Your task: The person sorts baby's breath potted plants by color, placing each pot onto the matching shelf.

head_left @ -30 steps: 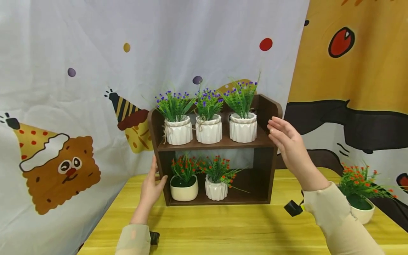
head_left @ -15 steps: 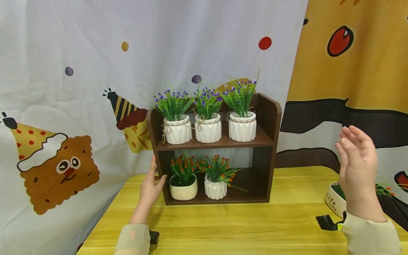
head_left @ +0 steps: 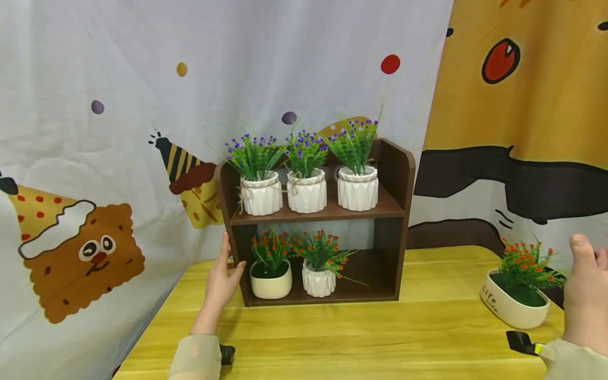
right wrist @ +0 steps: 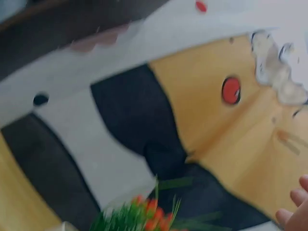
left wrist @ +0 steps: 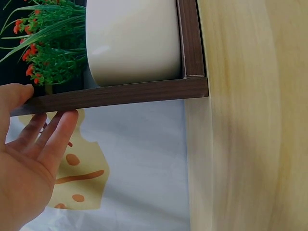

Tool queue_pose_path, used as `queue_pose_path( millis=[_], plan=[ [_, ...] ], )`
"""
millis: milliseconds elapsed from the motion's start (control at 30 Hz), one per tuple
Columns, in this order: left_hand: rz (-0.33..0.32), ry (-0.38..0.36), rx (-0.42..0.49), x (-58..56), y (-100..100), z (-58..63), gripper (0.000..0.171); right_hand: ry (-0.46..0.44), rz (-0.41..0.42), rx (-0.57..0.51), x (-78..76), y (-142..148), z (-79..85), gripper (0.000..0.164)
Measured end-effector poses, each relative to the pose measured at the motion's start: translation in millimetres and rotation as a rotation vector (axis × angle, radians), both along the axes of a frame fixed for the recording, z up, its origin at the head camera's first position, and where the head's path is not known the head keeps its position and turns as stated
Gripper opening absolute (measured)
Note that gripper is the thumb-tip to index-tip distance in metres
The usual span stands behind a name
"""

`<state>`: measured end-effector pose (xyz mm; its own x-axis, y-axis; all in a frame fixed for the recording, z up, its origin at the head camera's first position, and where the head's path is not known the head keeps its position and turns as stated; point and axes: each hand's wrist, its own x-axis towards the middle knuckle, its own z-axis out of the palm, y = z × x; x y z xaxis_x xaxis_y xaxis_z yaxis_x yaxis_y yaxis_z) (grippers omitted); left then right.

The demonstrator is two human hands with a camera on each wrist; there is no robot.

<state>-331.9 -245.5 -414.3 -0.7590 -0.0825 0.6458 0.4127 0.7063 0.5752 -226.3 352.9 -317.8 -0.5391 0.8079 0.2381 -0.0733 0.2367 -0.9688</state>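
A dark brown two-tier shelf (head_left: 315, 214) stands on the wooden table. My left hand (head_left: 220, 285) holds its left side panel, thumb at the front edge and fingers against the outer face, as the left wrist view shows closely. On the upper tier stand three white pots (head_left: 307, 192) with purple flowers. Below are a cream pot (head_left: 272, 285) and a white ribbed pot (head_left: 319, 281), both with red flowers. My right hand (head_left: 586, 298) is at the right edge, holding nothing visible, beside an oval cream pot (head_left: 515, 306) of red flowers. In the right wrist view its fingers (right wrist: 297, 204) are partly visible.
The yellow wood-grain table (head_left: 361, 338) extends in front of the shelf and to its right. A printed cloth (head_left: 266, 63) with cartoon figures hangs behind it. The cream pot's side stands close to the shelf's left panel in the left wrist view.
My right hand has moved away from the shelf's right side, across to the far right and lower, past the oval pot. My left hand has stayed on the shelf.
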Motion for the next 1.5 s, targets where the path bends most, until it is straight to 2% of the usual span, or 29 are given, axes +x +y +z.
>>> queue_pose_path(
  millis=[100, 200, 333, 433, 533, 700, 833, 1033, 1167, 1400, 1500],
  plan=[
    [-0.004, 0.012, -0.003, -0.7, -1, 0.3, 0.094, -0.053, -0.046, 0.002, -5.8, 11, -14.3, 0.068],
    [-0.013, 0.026, -0.004, -1.4, -1, 0.2, 0.094, 0.056, -0.111, 0.175, -17.4, 27, -35.0, 0.076],
    [-0.018, 0.038, -0.006, -1.8, 0, -0.7, 0.092, 0.194, -0.134, 0.415, -29.9, 49, -66.8, 0.104],
    [-0.021, 0.038, -0.007, -1.9, -1, -1.6, 0.092, 0.179, -0.153, 0.471, -35.0, 60, -86.3, 0.115],
    [-0.013, 0.029, -0.006, -1.2, -2, -2.5, 0.093, 0.107, -0.164, 0.444, -38.9, 66, -104.3, 0.116],
    [0.007, 0.016, -0.006, -1.0, -3, -4.7, 0.094, -0.048, -0.131, 0.33, -39.8, 71, -133.3, 0.118],
    [0.008, 0.02, -0.007, -1.0, -2, -5.0, 0.094, -0.12, -0.11, 0.276, -40.5, 76, -148.2, 0.12],
    [0.006, 0.046, -0.009, -2.9, 0, -4.9, 0.094, -0.209, 0.038, 0.229, -48.2, 85, -155.7, 0.126],
    [0.005, 0.057, -0.007, -3.3, 0, -5.2, 0.093, -0.237, 0.124, 0.223, -56.5, 88, -159.4, 0.127],
    [-0.007, 0.051, -0.004, -1.7, 1, -4.8, 0.094, -0.316, 0.199, 0.133, -64.4, 89, -162.4, 0.126],
    [-0.006, 0.039, -0.005, -1.6, 0, -3.8, 0.094, -0.349, 0.222, 0.134, -64.8, 88, -162.0, 0.125]
  ],
)
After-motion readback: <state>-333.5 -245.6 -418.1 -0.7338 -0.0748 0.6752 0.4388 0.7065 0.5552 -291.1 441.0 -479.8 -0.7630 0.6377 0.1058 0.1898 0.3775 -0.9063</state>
